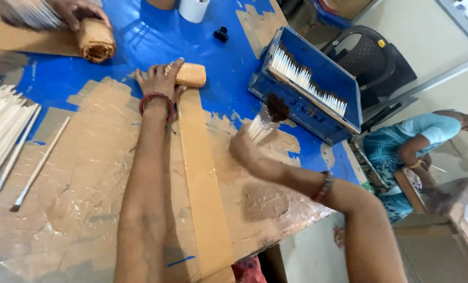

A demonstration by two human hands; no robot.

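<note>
Left hand [160, 79] lay palm-down, fingers curled over the near end of the tan paper roll [191, 75], pinning it to the counter [155, 36]. The roll's long axis ran left-right, with its free end sticking out to the right of the hand. From under it the unrolled paper strip [202, 183] ran straight back toward the person, at right angles to the roll. Right hand [244, 149] was closed around a bundle of brushes [265, 118], white handles in the fist and dark bristle tips pointing up and away (blurred, so count unclear). The bundle sat right of the strip and nearer than the roll, so the roll lay forward-left of it. The left hand was already on the roll; the right was well apart. Blue crate [317, 89] of more brushes stood just beyond the right hand. Loose brushes [6, 136] lay along the left edge. Another person's hand [76, 10] rested on a second wrapped roll [96, 41] at far left.
</note>
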